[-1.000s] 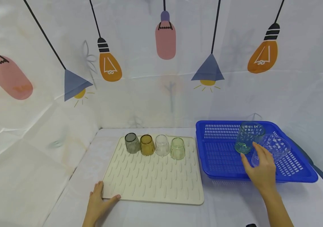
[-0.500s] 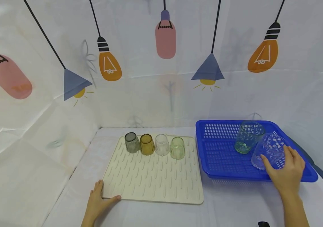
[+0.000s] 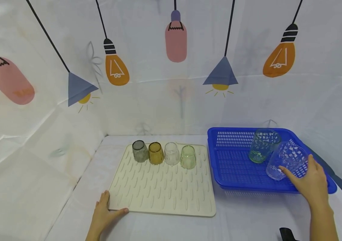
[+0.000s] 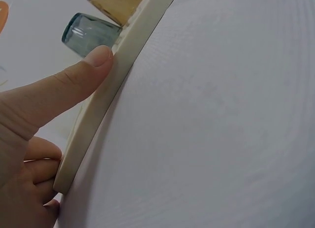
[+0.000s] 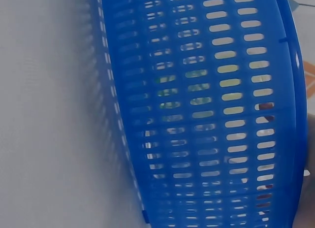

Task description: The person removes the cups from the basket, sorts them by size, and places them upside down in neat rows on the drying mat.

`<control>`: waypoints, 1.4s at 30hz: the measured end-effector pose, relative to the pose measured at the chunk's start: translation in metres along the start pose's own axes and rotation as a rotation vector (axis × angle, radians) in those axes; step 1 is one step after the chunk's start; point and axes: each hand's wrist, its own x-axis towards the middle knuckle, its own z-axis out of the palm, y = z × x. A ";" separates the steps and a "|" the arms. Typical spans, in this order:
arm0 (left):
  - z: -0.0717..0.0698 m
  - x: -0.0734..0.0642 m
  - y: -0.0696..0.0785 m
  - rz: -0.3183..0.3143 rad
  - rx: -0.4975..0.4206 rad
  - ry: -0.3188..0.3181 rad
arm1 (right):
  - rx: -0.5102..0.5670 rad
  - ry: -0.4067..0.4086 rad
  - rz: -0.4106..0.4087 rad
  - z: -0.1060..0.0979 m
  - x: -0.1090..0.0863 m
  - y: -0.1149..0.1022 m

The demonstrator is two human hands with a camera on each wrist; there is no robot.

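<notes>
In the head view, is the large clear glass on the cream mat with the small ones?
No, the large clear glass is in the blue basket, and only four small glasses stand on the mat.

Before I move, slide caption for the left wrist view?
Left hand touching a flat cream mat, with a blue-grey glass cup and an amber glass cup on it.

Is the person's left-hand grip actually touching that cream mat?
Touching. The left wrist view shows it: the left-hand grip has its thumb pressed against the edge of the cream mat, with no gap between them.
</notes>
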 end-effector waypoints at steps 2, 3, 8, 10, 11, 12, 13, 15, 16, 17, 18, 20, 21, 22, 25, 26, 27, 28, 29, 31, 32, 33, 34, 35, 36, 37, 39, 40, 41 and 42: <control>-0.001 0.001 0.000 -0.003 0.004 0.001 | 0.002 -0.035 0.019 -0.002 0.002 0.000; -0.001 0.001 0.000 -0.004 0.005 0.002 | 0.007 -0.053 0.032 -0.004 0.004 0.000; -0.003 0.000 -0.002 0.015 0.017 0.021 | 0.055 -0.135 0.082 -0.004 0.014 0.005; -0.003 0.000 -0.003 0.037 0.017 0.033 | 0.083 -0.157 0.095 -0.001 0.020 0.014; -0.003 0.000 -0.004 0.049 0.015 0.038 | 0.074 -0.152 0.101 0.003 0.023 0.020; -0.003 0.000 -0.005 0.062 0.012 0.045 | 0.080 -0.147 0.099 0.007 0.028 0.029; -0.003 0.000 -0.006 0.073 0.011 0.051 | 0.086 -0.143 0.096 0.012 0.032 0.037; -0.002 0.001 -0.007 0.091 0.012 0.064 | 0.108 -0.150 0.098 0.019 0.040 0.051; -0.002 0.001 -0.007 0.095 0.012 0.069 | 0.109 -0.142 0.093 0.022 0.044 0.057; -0.002 0.001 -0.008 0.102 0.010 0.077 | 0.095 -0.137 0.100 0.025 0.046 0.059; -0.002 0.001 -0.008 0.104 0.011 0.083 | 0.130 -0.150 0.097 0.024 0.047 0.060; -0.001 0.002 -0.009 0.119 0.013 0.107 | 0.150 -0.160 0.115 0.022 0.046 0.053; -0.001 0.002 -0.010 0.123 0.012 0.122 | 0.154 -0.156 0.111 0.020 0.045 0.047; 0.000 0.003 -0.010 0.131 0.011 0.137 | 0.167 -0.161 0.118 0.016 0.042 0.040; 0.002 0.003 -0.011 0.144 0.027 0.180 | 0.214 -0.182 0.116 0.006 0.036 0.021; 0.003 0.003 -0.011 0.142 0.031 0.190 | 0.240 -0.190 0.104 0.004 0.034 0.016; 0.003 0.004 -0.011 0.138 0.033 0.195 | 0.249 -0.194 0.103 0.002 0.033 0.012; 0.003 0.004 -0.011 0.137 0.035 0.198 | 0.259 -0.197 0.098 0.001 0.033 0.009; 0.003 0.005 -0.011 0.131 0.039 0.200 | 0.267 -0.199 0.092 0.000 0.033 0.008; 0.004 0.005 -0.011 0.122 0.037 0.200 | 0.282 -0.191 0.086 0.000 0.033 0.007; 0.003 0.005 -0.011 0.117 0.036 0.198 | 0.284 -0.184 0.084 0.000 0.033 0.007; 0.004 0.006 -0.011 0.115 0.038 0.198 | 0.286 -0.176 0.085 0.002 0.034 0.009; 0.004 0.006 -0.011 0.113 0.040 0.197 | 0.281 -0.163 0.083 0.004 0.035 0.014; 0.003 0.006 -0.011 0.111 0.040 0.196 | 0.282 -0.151 0.085 0.006 0.035 0.015; 0.003 0.006 -0.010 0.111 0.037 0.195 | 0.284 -0.140 0.089 0.007 0.035 0.016; 0.003 0.006 -0.010 0.111 0.034 0.195 | 0.287 -0.128 0.093 0.007 0.034 0.016; 0.003 0.006 -0.010 0.114 0.030 0.197 | 0.295 -0.114 0.106 0.007 0.032 0.015; 0.003 0.005 -0.010 0.112 0.027 0.197 | 0.305 -0.107 0.110 0.006 0.030 0.013; 0.003 0.005 -0.009 0.112 0.026 0.200 | 0.316 -0.105 0.120 0.003 0.027 0.007; 0.003 0.005 -0.009 0.113 0.028 0.202 | 0.327 -0.101 0.125 0.002 0.024 0.005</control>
